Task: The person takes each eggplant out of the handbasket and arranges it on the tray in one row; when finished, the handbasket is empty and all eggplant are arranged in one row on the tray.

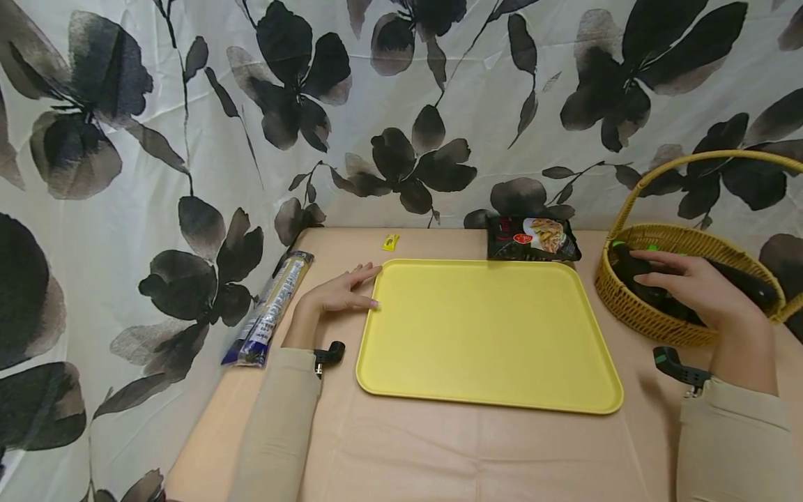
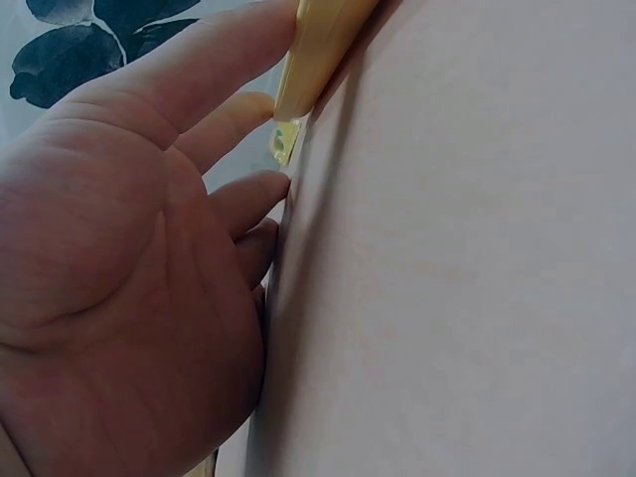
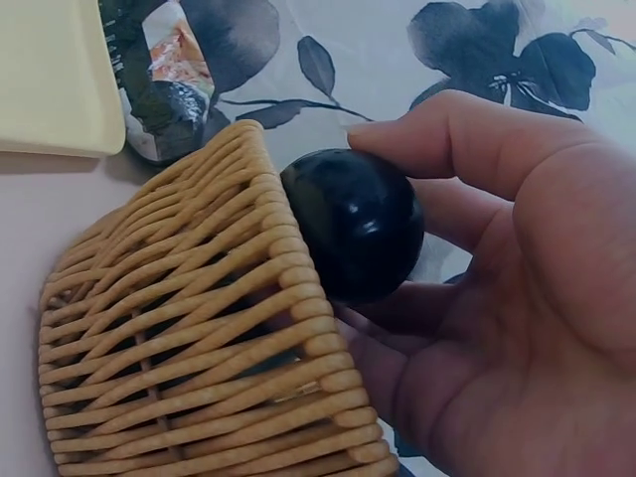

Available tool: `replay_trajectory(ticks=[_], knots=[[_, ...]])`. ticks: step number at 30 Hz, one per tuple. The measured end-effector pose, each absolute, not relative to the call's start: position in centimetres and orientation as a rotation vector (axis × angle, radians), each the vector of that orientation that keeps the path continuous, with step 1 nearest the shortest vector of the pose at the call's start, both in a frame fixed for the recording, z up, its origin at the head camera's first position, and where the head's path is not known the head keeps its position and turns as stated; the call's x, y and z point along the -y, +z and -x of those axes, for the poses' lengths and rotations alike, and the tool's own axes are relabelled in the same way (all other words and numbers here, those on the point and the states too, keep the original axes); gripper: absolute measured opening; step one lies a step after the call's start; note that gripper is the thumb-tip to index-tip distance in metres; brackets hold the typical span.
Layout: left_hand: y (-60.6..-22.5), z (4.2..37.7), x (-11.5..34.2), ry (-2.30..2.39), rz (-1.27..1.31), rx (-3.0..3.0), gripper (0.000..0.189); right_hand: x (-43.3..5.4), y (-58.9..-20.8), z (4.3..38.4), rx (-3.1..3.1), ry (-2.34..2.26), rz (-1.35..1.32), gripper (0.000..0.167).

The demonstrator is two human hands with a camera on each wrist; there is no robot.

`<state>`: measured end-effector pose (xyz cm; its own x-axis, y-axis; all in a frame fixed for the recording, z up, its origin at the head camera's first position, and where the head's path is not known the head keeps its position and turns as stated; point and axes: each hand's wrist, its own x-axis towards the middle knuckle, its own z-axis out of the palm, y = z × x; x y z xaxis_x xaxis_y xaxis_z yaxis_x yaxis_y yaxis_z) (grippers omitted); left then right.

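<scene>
In the head view, my left hand [image 1: 339, 293] touches the left edge of a yellow tray [image 1: 489, 331] with thumb and fingers extended. The left wrist view shows its palm and the thumb against the tray's rim [image 2: 316, 60]. My right hand [image 1: 705, 286] reaches into a wicker basket [image 1: 640, 322] on the right. There, the right wrist view shows the thumb and fingers around the rounded, glossy dark end of an eggplant [image 3: 363, 229], beside the basket's woven rim. Another long dark eggplant [image 1: 749, 282] lies behind the hand, partly hidden by it.
A black food packet [image 1: 533, 238] lies behind the tray, and a small yellow wrapper [image 1: 390, 242] near the table's back edge. A long blue-and-clear package [image 1: 268, 310] lies along the left edge. The basket's tall handle [image 1: 633, 192] arches over it. A floral cloth hangs behind.
</scene>
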<state>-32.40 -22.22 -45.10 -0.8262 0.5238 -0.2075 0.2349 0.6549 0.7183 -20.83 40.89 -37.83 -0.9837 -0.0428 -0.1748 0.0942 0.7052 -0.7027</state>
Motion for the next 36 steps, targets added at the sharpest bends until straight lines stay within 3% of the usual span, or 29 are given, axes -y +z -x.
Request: replay_trajectory(ticks=[10, 21, 36], knots=[[-44.9, 32.4, 22.3, 1.018, -0.589, -2.456, 0.097, -41.1, -37.8, 20.6, -2.843, -1.186, -0.041, 0.072], [-45.0, 32.8, 22.4, 1.002, -0.597, -2.453, 0.098, -37.9, -35.9, 20.4, -2.84, -1.213, 0.083, 0.067], [-44.8, 32.8, 22.1, 1.0, -0.578, -2.46, 0.096, -32.9, -35.9, 23.3, -2.657, -1.466, 0.225, 0.064]])
